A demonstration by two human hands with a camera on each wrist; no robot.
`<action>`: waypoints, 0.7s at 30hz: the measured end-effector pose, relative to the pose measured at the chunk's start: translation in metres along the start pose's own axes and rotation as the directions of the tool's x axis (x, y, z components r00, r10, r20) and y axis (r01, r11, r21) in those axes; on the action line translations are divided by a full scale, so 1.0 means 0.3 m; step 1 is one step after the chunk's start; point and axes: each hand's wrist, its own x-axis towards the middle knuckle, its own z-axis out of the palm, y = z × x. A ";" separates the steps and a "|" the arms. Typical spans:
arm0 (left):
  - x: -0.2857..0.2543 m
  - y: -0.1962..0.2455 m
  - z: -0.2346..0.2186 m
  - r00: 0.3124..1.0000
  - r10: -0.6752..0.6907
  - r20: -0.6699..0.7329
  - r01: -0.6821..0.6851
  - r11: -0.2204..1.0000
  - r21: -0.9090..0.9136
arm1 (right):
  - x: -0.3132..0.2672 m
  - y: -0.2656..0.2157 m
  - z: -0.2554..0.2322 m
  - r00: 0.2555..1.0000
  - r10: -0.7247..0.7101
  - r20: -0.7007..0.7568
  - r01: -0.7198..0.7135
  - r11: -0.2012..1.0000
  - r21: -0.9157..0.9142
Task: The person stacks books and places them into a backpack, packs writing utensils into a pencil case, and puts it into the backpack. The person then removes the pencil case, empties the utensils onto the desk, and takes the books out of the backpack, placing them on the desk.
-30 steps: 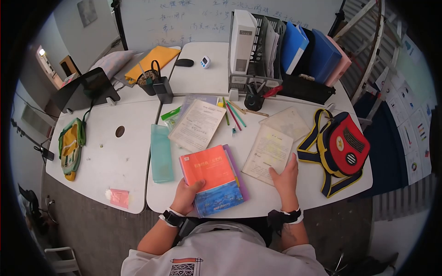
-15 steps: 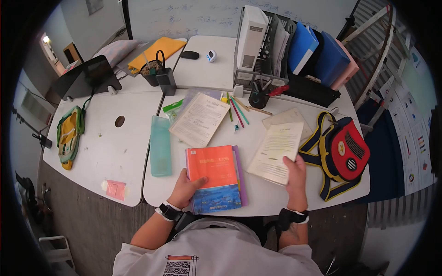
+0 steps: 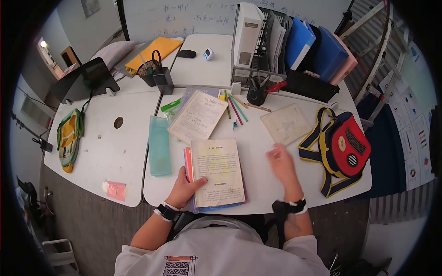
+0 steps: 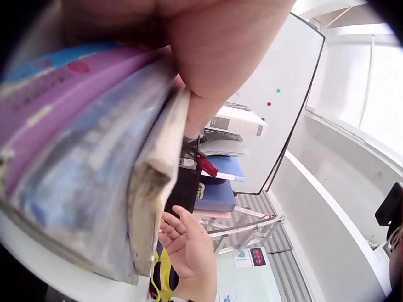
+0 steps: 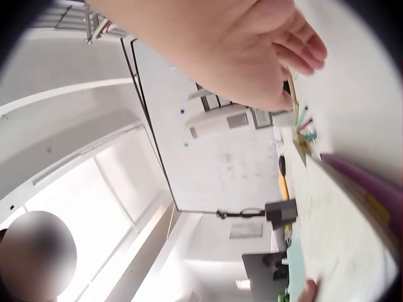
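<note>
My left hand [image 3: 183, 189] grips the lower left edge of a stack of books, thumb on top. Uppermost lies a worn, coverless book [image 3: 217, 170] with printed text and yellow highlighting. Below it shows the edge of an orange and blue book [image 3: 187, 161]; a purple book [image 4: 75, 94] also shows in the left wrist view. To the right of the stack my right hand [image 3: 282, 164] hovers with loosely spread fingers and nothing in them, slightly blurred. Just beyond its fingertips another worn, yellowed book [image 3: 286, 123] lies flat on the table.
A worn book [image 3: 199, 115] rests on others behind the stack, beside a teal pouch [image 3: 159, 145]. Loose colored pencils [image 3: 237, 110] lie near a black pen holder [image 3: 258, 95]. A red and navy backpack [image 3: 345, 146] sits at the right; file holders [image 3: 248, 41] stand behind.
My right hand picked up the highlighted coverless book, laid it on top of the orange book and let go, then moved back right. My left hand stays on the stack.
</note>
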 end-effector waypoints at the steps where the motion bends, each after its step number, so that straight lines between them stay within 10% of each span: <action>1: 0.004 -0.003 -0.004 1.000 0.003 0.001 -0.003 1.000 0.001 | 0.056 0.070 -0.012 0.986 -0.003 -0.169 -0.007 0.998 -0.057; 5: 0.016 0.002 -0.006 1.000 0.010 0.000 -0.010 1.000 0.007 | 0.197 0.180 -0.022 0.914 0.051 -0.402 -0.104 0.989 -0.109; 7: 0.017 0.006 -0.007 1.000 -0.002 0.000 0.002 1.000 0.005 | 0.247 0.191 -0.005 0.858 0.214 -0.467 0.058 0.863 0.502; 10: 0.011 -0.006 -0.016 1.000 0.000 0.012 0.000 1.000 -0.002 | 0.362 0.286 0.000 0.701 0.551 -0.452 0.041 0.602 0.798; 16: 0.013 0.000 -0.012 1.000 -0.003 -0.007 0.003 1.000 0.011 | 0.397 0.129 -0.118 0.747 0.661 -0.063 -0.037 0.136 0.990; 21: 0.015 -0.004 -0.012 1.000 0.004 0.003 -0.004 1.000 0.009 | 0.440 0.152 -0.121 0.855 0.502 0.130 -0.257 0.194 0.947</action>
